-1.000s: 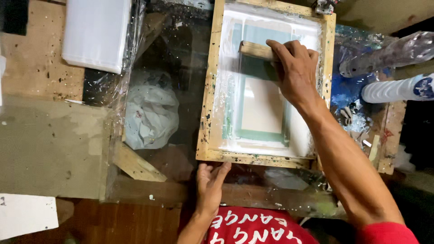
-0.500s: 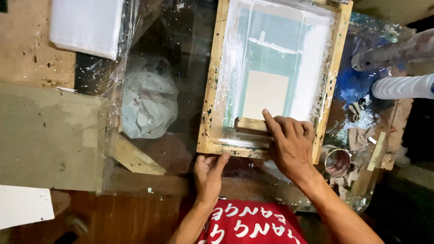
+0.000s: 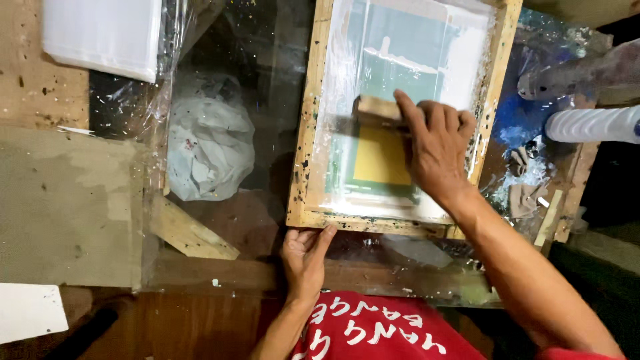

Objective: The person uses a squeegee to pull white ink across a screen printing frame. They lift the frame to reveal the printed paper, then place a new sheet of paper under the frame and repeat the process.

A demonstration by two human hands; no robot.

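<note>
A wooden printing frame with a pale, ink-smeared mesh lies flat on the bench. A yellow rectangle shows through the mesh near its middle. My right hand grips a wooden-handled squeegee pressed on the mesh at mid-frame. My left hand rests against the near left corner of the frame, fingers on the wood.
A crumpled white rag lies left of the frame under clear plastic sheeting. A white stack sits at the far left. Bottles and ink-stained scraps crowd the right side. A loose wood wedge lies near the front.
The squeegee went from the far end of the frame to the near end, then back up to the middle. My left hand stayed at the near corner.
</note>
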